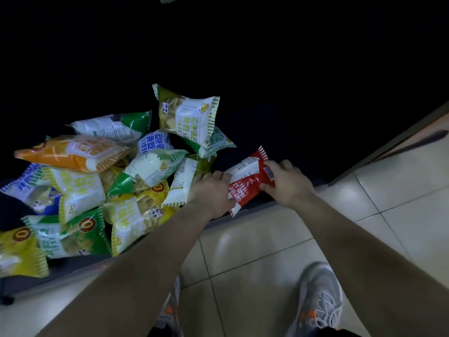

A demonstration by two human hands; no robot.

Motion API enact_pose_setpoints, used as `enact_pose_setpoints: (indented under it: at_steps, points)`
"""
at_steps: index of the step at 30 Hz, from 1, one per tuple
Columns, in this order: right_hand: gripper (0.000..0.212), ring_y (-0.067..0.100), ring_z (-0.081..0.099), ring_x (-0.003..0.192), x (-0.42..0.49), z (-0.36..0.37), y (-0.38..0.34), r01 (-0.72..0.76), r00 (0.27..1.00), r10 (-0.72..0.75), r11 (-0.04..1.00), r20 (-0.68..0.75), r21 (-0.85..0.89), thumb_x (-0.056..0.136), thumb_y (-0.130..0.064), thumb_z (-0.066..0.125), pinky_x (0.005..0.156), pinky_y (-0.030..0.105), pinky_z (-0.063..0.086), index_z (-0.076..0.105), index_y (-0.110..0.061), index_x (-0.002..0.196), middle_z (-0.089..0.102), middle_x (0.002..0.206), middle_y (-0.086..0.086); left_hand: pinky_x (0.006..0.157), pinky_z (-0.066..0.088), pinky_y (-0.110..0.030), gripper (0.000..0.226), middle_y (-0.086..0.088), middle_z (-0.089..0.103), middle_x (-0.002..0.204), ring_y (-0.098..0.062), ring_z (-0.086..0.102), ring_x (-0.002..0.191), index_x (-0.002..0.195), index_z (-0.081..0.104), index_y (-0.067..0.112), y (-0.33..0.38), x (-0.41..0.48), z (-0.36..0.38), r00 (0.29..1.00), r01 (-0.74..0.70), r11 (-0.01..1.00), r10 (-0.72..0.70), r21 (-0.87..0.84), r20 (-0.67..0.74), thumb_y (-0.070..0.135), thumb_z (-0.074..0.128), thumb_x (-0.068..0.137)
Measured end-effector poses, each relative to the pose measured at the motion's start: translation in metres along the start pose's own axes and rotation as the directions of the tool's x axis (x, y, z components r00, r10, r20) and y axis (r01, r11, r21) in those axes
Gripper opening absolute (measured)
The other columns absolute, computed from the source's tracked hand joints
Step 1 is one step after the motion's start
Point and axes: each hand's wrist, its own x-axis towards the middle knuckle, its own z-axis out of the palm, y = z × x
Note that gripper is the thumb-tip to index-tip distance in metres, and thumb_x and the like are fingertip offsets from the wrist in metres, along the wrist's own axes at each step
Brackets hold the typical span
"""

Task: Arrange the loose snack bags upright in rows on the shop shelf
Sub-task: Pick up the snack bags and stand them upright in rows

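Both hands clasp one red snack bag at the front edge of a dark, low shop shelf. The left grip is curled narrow over the bag's near-left side, and the right grip pinches its right edge beside the barcode. The bag lies slanted and creased, white print showing. Just left of it, green, yellow and blue bags lie in a loose heap, topped by an orange bag.
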Motion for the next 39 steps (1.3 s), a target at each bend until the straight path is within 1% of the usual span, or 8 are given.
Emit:
enact_pose_setpoints:
  at_steps: [5, 10, 17, 22, 27, 33, 36, 39]
  points:
    - [0.074, 0.034, 0.040, 0.121, -0.012, 0.010, 0.014, 0.288, 0.952, -0.305, 0.921, -0.024, -0.263, 0.079, -0.041, 0.071, 0.093, 0.050, 0.045, 0.031, -0.034, 0.141, 0.026, 0.151, 0.003, 0.109, 0.031, -0.042, 0.077, 0.004, 0.039, 0.148, -0.024, 0.038, 0.130, 0.149, 0.027, 0.028, 0.005, -0.001, 0.005, 0.996, -0.089, 0.993, 0.088, -0.076, -0.017, 0.057, 0.055, 0.083]
    - [0.087, 0.035, 0.042, 0.115, -0.013, 0.017, 0.019, 0.261, 0.959, -0.283, 0.909, -0.021, -0.327, 0.074, -0.058, 0.073, 0.089, 0.049, 0.048, 0.028, -0.034, 0.144, 0.029, 0.149, 0.003, 0.108, 0.033, -0.038, 0.081, 0.005, 0.032, 0.154, -0.022, 0.033, 0.134, 0.151, 0.020, 0.029, 0.001, 0.000, 0.002, 0.993, -0.106, 0.987, 0.111, -0.123, 0.039, 0.054, 0.058, 0.084]
    - [0.070, 0.036, 0.050, 0.113, 0.006, 0.014, 0.001, 0.235, 0.942, -0.312, 0.876, -0.123, -0.421, 0.081, -0.063, 0.062, 0.090, 0.047, 0.042, 0.042, -0.028, 0.138, 0.052, 0.132, 0.008, 0.101, 0.039, -0.034, 0.067, -0.001, 0.045, 0.143, -0.022, 0.040, 0.128, 0.147, 0.032, 0.028, -0.011, 0.003, -0.008, 0.996, -0.075, 0.980, 0.065, -0.187, -0.059, 0.043, 0.057, 0.087]
    - [0.065, 0.028, 0.048, 0.115, 0.025, -0.016, 0.003, 0.193, 0.972, -0.223, 0.937, -0.074, -0.291, 0.084, -0.068, 0.052, 0.090, 0.042, 0.039, 0.044, -0.033, 0.138, 0.058, 0.125, 0.004, 0.097, 0.045, -0.042, 0.062, -0.004, 0.049, 0.139, -0.025, 0.045, 0.126, 0.143, 0.040, 0.024, -0.028, 0.012, -0.033, 0.979, 0.043, 0.945, -0.104, -0.325, -0.173, 0.045, 0.055, 0.087]
    - [0.062, 0.026, 0.055, 0.110, 0.033, -0.041, 0.003, 0.123, 0.985, -0.101, 0.980, 0.142, -0.156, 0.087, -0.067, 0.051, 0.085, 0.040, 0.047, 0.044, -0.034, 0.140, 0.062, 0.124, 0.005, 0.098, 0.043, -0.042, 0.058, -0.003, 0.051, 0.138, -0.026, 0.048, 0.124, 0.141, 0.043, 0.025, -0.027, 0.007, -0.038, 0.978, 0.024, 0.949, -0.088, -0.315, -0.191, 0.047, 0.054, 0.088]
    - [0.034, 0.030, 0.062, 0.091, 0.035, -0.035, -0.011, 0.105, 0.983, -0.123, 0.986, -0.139, -0.126, 0.098, -0.047, 0.044, 0.068, 0.038, 0.051, 0.042, -0.029, 0.126, 0.059, 0.117, 0.008, 0.099, 0.041, -0.040, 0.057, -0.004, 0.051, 0.137, -0.027, 0.046, 0.124, 0.142, 0.041, 0.024, -0.027, 0.004, -0.034, 0.976, 0.025, 0.956, -0.086, -0.294, -0.198, 0.043, 0.053, 0.090]
    - [0.053, 0.033, 0.058, 0.100, 0.030, -0.026, -0.006, 0.142, 0.971, -0.178, 0.966, -0.160, -0.216, 0.094, -0.062, 0.037, 0.074, 0.041, 0.050, 0.037, -0.028, 0.135, 0.057, 0.121, 0.009, 0.100, 0.038, -0.039, 0.055, -0.005, 0.053, 0.134, -0.027, 0.047, 0.123, 0.141, 0.043, 0.022, -0.031, 0.006, -0.035, 0.970, 0.019, 0.958, -0.086, -0.286, -0.225, 0.041, 0.053, 0.090]
    - [0.088, 0.033, 0.058, 0.103, 0.029, -0.023, -0.002, 0.121, 0.984, -0.155, 0.945, -0.091, -0.304, 0.074, -0.072, 0.062, 0.076, 0.043, 0.052, 0.024, -0.028, 0.139, 0.054, 0.124, 0.009, 0.102, 0.038, -0.040, 0.056, -0.005, 0.051, 0.137, -0.026, 0.046, 0.124, 0.141, 0.042, 0.021, -0.031, 0.009, -0.034, 0.972, 0.018, 0.959, -0.084, -0.284, -0.220, 0.042, 0.052, 0.091]
